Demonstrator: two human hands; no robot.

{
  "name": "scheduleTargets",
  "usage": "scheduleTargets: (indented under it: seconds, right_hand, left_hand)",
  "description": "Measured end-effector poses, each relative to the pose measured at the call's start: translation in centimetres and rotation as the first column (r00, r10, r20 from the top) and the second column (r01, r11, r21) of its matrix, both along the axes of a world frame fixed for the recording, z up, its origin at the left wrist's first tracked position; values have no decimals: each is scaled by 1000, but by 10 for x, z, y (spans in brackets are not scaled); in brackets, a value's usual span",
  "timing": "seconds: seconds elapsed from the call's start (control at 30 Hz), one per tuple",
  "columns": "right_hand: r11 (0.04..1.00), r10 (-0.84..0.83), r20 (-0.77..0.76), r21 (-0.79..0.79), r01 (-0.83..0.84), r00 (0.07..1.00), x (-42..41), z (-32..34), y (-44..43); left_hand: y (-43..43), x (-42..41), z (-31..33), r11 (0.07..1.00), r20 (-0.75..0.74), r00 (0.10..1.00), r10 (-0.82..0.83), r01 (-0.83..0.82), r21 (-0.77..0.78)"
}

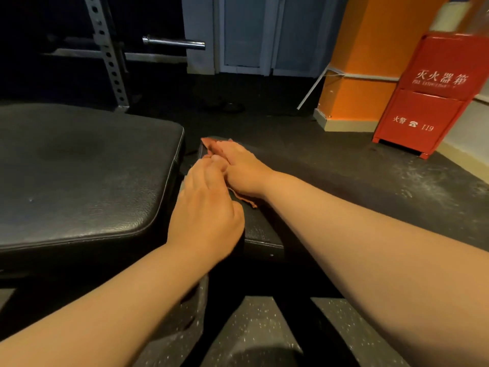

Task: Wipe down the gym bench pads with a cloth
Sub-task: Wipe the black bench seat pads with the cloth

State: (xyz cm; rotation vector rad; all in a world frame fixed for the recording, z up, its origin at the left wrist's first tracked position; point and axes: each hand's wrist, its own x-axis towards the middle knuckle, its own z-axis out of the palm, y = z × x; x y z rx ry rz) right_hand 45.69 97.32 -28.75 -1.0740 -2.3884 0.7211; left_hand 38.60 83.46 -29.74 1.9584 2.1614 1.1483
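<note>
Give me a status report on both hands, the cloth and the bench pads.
Right hand flat on cloth, pressing it onto small pad. Left hand alongside, fingertips at the cloth, grip unclear. Large pad lies left of the hands; nothing blocking.

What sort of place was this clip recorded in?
Most likely a gym: a padded black bench, a perforated rack upright with a barbell sleeve beside it, and speckled rubber flooring.

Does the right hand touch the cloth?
Touching. Head view: the right hand lies flat on the cloth, which shows beyond its fingertips and beside its wrist.
</note>
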Motion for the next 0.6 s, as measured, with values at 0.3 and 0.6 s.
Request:
scheduleTargets:
  seconds: [0.3, 0.6]
  right_hand:
    - [961, 162, 144, 202, -190, 976, 155, -46, -82]
    - [886, -31, 173, 460, -53, 984, 130, -66, -109]
  left_hand:
    - [-8, -5, 1, 987, -303, 942, -144, 115, -113]
    - [-2, 4, -13, 991, -484, 867, -117, 71, -114]
